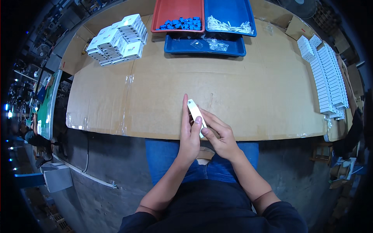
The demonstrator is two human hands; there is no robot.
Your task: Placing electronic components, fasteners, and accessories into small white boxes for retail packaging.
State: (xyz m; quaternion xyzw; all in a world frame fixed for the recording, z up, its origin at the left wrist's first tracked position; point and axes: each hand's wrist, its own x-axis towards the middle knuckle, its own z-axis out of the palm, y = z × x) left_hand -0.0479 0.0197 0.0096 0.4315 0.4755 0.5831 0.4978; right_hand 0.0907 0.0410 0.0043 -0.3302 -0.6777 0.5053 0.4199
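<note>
A small, thin white box is held on edge between my two hands, over the front part of the cardboard-covered table. My left hand lies along its left side, with the thumb pressed on the narrow face turned up to me. Against its right side rests my right hand, its thumb at the near end of the box and its fingers behind it. A small dark square mark shows near the far end. The broad sides are hidden by my palms and fingers.
White boxes are stacked at the back left. Long rows of white boxes line the right edge. At the back, a red tray holds blue pieces, a blue tray white pieces, and a lower blue tray clear plastic bags.
</note>
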